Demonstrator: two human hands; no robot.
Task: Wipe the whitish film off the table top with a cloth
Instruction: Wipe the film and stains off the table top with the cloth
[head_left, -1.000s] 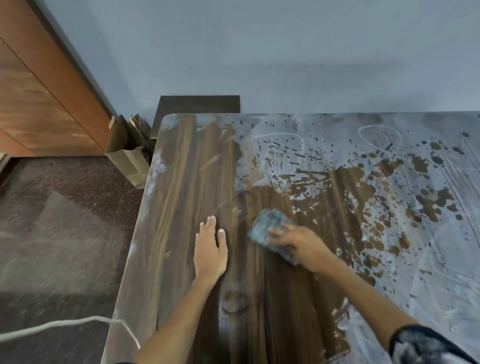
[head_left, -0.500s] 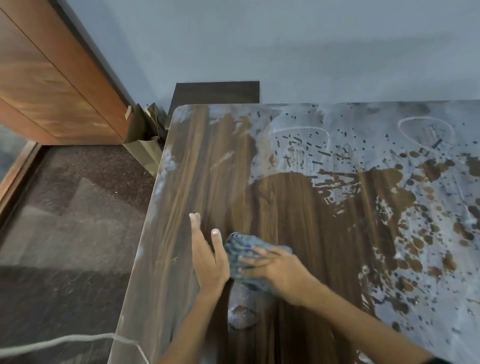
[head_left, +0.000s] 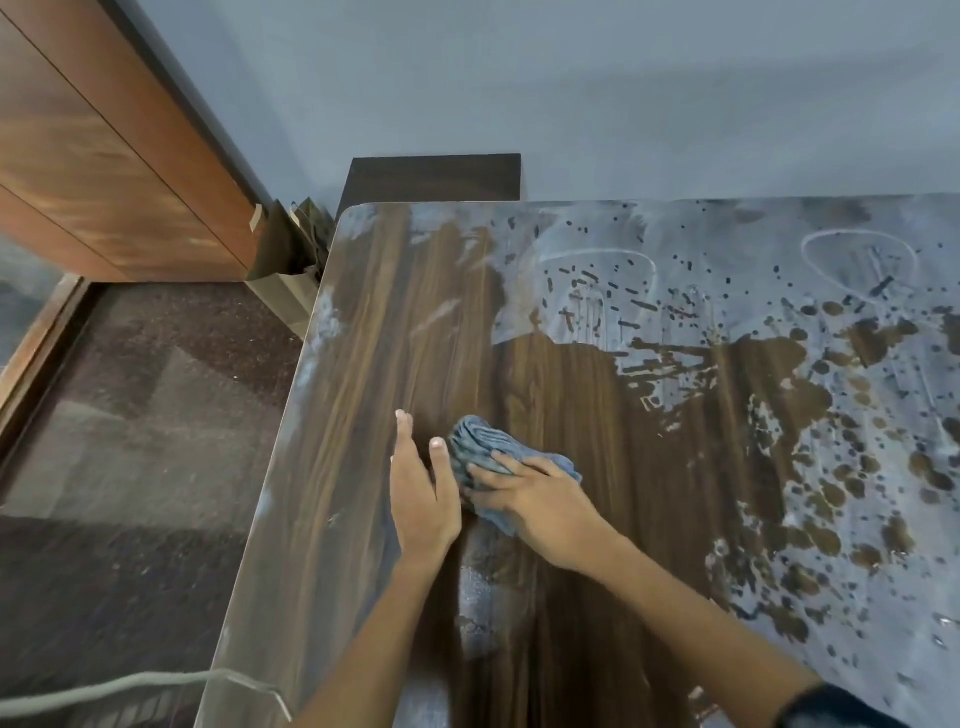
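The right hand (head_left: 540, 493) presses down on the cloth (head_left: 493, 457), fingers spread over it. Just left of the cloth, the left hand (head_left: 421, 499) stands on edge, fingers straight.

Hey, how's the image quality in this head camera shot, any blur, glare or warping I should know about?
Head view: soft, even light, no hard glare on the dark wood-grain table top; wide-angle warping bends the brown wooden cabinet at the frame edge; the crumpled blue cloth, right hand and left hand look only slightly soft.
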